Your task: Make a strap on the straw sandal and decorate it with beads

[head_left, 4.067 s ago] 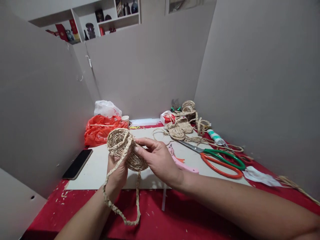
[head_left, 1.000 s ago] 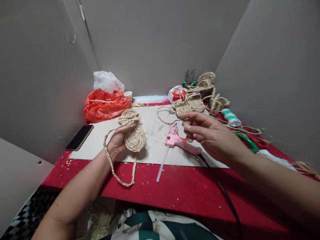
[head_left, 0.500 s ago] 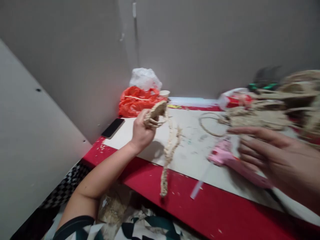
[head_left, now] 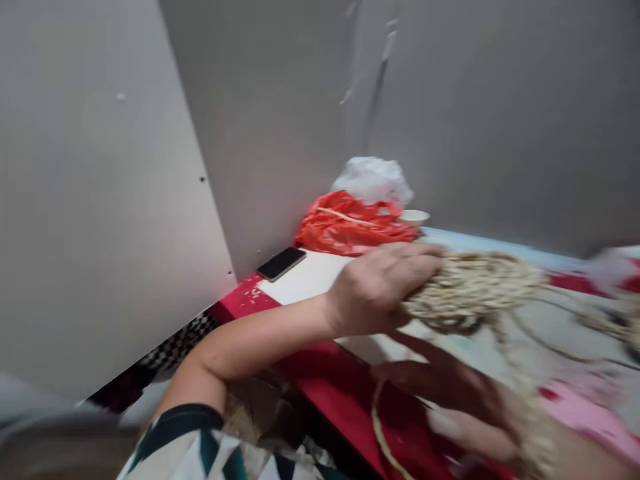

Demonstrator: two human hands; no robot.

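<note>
My left hand (head_left: 383, 287) is closed on the near edge of a woven straw piece (head_left: 475, 287), whose broad braided side faces me. Below it, my right hand (head_left: 450, 393) is blurred, its fingers reaching left under the piece. A thin straw strand (head_left: 381, 437) hangs by its fingertips; whether they grip it is unclear. A braided straw length hangs from the woven piece in front of my right wrist. The pink glue gun (head_left: 587, 413) lies on the table beside that wrist.
A black phone (head_left: 281, 264) lies at the table's left corner. Behind are a red plastic bag (head_left: 350, 230), a white plastic bag (head_left: 375, 180) and a small white bowl (head_left: 415, 217). Grey walls stand behind and at left. More straw strands (head_left: 600, 323) lie at right.
The view has swung left. The woven piece has turned its broad side toward me in my left hand. My right hand has moved from above the glue gun to beneath the piece.
</note>
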